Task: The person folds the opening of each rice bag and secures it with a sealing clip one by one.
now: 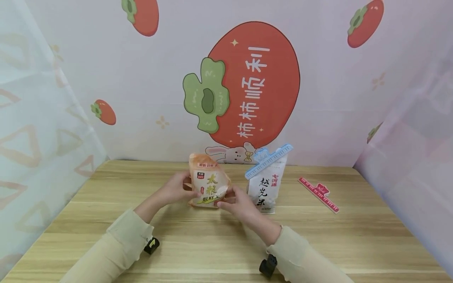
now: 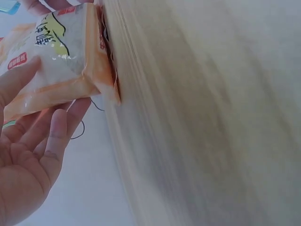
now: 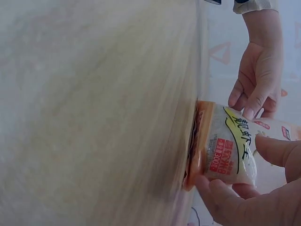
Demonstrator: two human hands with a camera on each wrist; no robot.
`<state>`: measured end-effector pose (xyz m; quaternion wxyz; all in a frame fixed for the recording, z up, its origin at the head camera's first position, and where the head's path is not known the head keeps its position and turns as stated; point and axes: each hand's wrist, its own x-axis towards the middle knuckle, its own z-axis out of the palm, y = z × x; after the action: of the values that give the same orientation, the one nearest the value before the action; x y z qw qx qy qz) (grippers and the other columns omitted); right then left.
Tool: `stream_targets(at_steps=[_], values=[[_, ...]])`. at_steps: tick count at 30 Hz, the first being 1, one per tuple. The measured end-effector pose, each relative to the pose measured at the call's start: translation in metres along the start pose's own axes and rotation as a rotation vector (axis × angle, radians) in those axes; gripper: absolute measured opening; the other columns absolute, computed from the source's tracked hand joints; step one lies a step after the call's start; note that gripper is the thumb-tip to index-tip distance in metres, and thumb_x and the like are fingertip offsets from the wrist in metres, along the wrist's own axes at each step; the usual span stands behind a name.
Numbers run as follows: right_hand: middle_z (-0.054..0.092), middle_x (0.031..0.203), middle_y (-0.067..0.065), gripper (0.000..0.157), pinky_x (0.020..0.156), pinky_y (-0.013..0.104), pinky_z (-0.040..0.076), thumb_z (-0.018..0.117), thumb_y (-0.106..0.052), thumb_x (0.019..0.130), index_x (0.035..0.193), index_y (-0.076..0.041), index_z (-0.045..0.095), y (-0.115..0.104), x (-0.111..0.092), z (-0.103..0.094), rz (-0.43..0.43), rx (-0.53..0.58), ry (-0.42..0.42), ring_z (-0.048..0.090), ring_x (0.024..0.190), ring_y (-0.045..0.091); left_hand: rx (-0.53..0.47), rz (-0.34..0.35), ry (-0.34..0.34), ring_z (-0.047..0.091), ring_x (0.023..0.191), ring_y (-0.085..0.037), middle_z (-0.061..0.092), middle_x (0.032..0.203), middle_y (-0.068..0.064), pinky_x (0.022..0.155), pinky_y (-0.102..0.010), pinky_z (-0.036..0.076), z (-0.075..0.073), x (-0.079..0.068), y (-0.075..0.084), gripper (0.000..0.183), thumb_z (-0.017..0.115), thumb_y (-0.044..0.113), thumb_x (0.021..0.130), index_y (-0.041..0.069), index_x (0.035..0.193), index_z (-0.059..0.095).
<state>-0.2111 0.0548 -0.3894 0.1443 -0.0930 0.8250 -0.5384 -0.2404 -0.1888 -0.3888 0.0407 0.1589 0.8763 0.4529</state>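
An orange and white rice bag stands upright on the wooden table, its top corner leaning left. My left hand holds it by its left side, thumb on the printed front and fingers reaching behind, as the left wrist view shows. From the other side my right hand grips the bag's lower right, thumb across the front; part of its fingers is hidden by the bag. In the right wrist view the bottom seam of the bag meets the tabletop.
Just right of the hands stands a white rice bag, with a blue sealing clip slanted across its top. Farther right a red sealing clip lies on the table. A persimmon-printed backdrop rises behind the table.
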Motion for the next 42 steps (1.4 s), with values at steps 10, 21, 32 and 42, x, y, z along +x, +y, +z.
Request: stream_targets(at_steps=[10,21,32,42], values=[[0.064,0.108,0.013,0.037,0.080,0.033,0.056,0.081,-0.013,0.083,0.108,0.000,0.057,0.003,-0.006,0.001,-0.006,0.008,0.046,0.064,0.095,0.020,0.017,0.017,-0.058,0.069,0.095,-0.022,0.071,0.107,-0.012,0.080,-0.032,0.059,0.000,-0.013,0.002,0.045,0.084,0.017,0.079,0.002,0.116,0.064],[0.067,0.097,0.012,0.026,0.069,0.028,0.053,0.080,-0.006,0.081,0.095,0.000,0.059,0.003,-0.013,0.000,0.005,0.020,0.038,0.062,0.082,0.017,0.009,0.023,-0.109,0.071,0.090,-0.022,0.070,0.109,-0.014,0.077,-0.029,0.059,0.003,-0.028,0.008,0.043,0.084,0.017,0.079,0.001,0.114,0.065],[0.067,0.092,0.012,0.027,0.065,0.027,0.053,0.081,-0.003,0.078,0.089,0.002,0.057,0.006,-0.024,-0.004,-0.057,-0.014,0.018,0.062,0.077,0.015,0.020,0.024,-0.138,0.071,0.087,-0.020,0.068,0.110,-0.015,0.074,-0.028,0.059,0.007,-0.040,0.020,0.044,0.085,0.018,0.078,0.000,0.113,0.065],[0.064,0.094,0.012,0.030,0.064,0.025,0.052,0.082,-0.002,0.077,0.087,0.002,0.054,0.007,-0.038,-0.009,-0.070,-0.023,-0.006,0.063,0.077,0.015,0.060,0.032,-0.148,0.069,0.081,-0.013,0.072,0.102,-0.009,0.071,-0.024,0.057,0.015,-0.050,0.029,0.041,0.085,0.021,0.077,0.003,0.110,0.067]])
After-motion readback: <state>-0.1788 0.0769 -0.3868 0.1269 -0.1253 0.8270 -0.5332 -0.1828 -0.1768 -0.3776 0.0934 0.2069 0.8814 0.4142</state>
